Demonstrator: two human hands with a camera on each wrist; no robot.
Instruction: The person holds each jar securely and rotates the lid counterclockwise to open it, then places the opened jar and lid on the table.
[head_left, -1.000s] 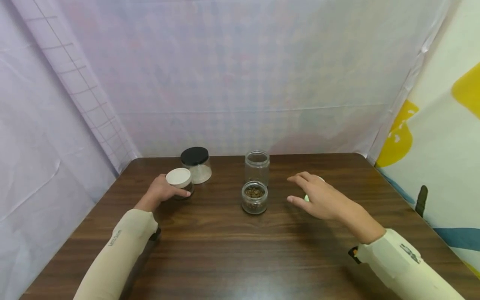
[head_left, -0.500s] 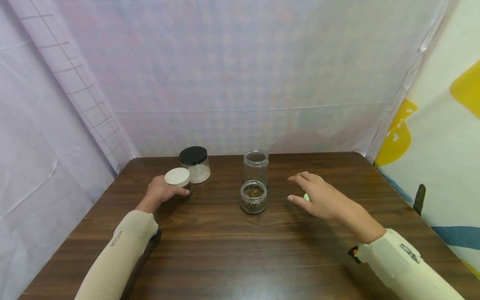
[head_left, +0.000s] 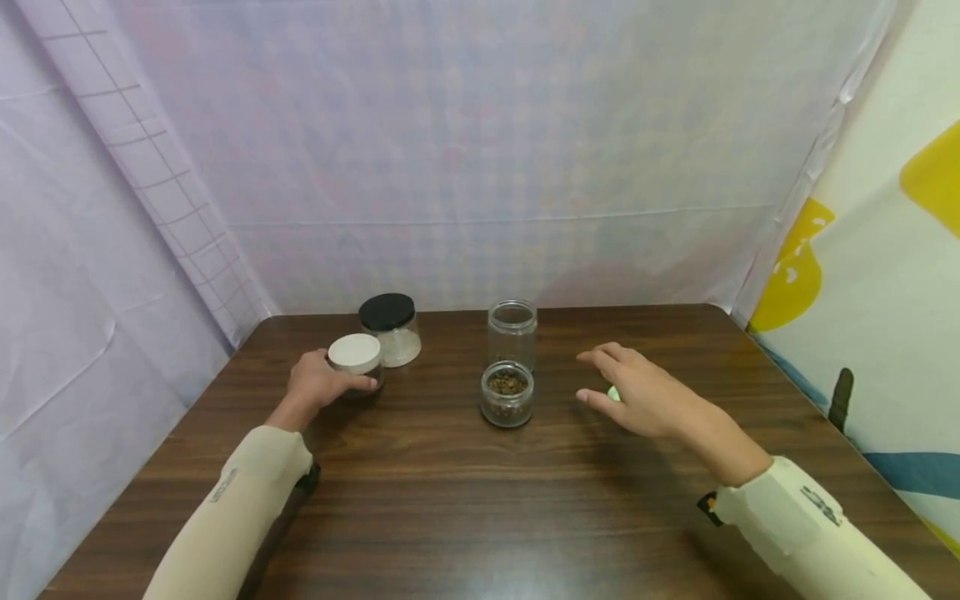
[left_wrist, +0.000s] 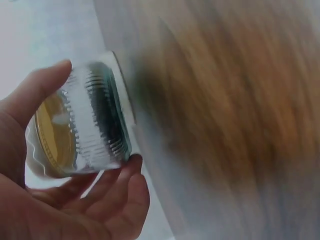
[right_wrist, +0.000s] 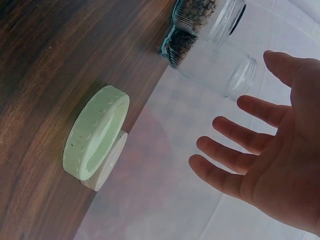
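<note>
My left hand grips a short clear jar with a white lid, thumb on one side and fingers on the other. In the left wrist view, its glass is ribbed and something yellowish shows at its base. My right hand hovers with spread fingers, touching nothing. Below it on the table lie a pale green lid and a whitish lid, both partly or wholly hidden by the hand in the head view. A small lidless jar of brown beans stands between my hands.
Right behind the bean jar stands a taller clear lidless jar. A jar with a black lid and white contents stands behind the left hand's jar. The brown wooden table ends at a hanging cloth.
The left hand and its jar have shifted very slightly left. The whitish lid's edge, earlier visible behind the right hand, is now hidden in the head view.
</note>
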